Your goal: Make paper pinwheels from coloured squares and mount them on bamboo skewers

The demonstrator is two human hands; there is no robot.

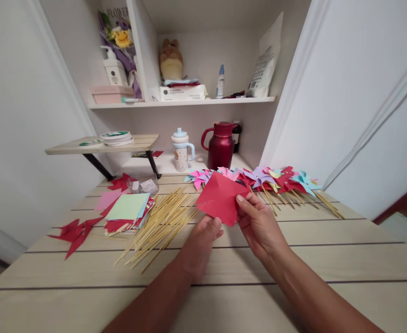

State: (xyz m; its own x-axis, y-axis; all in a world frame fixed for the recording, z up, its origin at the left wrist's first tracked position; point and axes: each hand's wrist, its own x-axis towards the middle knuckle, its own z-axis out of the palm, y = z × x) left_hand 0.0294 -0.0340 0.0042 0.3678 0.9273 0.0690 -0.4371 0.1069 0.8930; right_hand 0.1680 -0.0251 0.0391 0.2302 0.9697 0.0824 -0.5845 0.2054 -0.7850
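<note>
Both my hands hold up a red square of paper (220, 196) above the table, turned with a corner upward. My left hand (201, 240) pinches its lower left edge, thumb on the front. At the right corner my right hand (258, 219) grips the sheet between thumb and fingers. Left of my hands lies a loose pile of thin wooden sticks (161, 226). Beside it is a stack of coloured paper squares (129, 206), pale green on top. Cut red paper pieces (75, 233) lie at the far left. Behind the sheet, finished paper pinwheels on sticks (258, 177) lie in a row.
A small raised stand (141, 140) with round white-rimmed items is at the back left. A spotted cup (181, 155) and a dark red jug (221, 148) stand at the back under a shelf (189, 102). A small clear container (149, 186) sits behind the paper stack.
</note>
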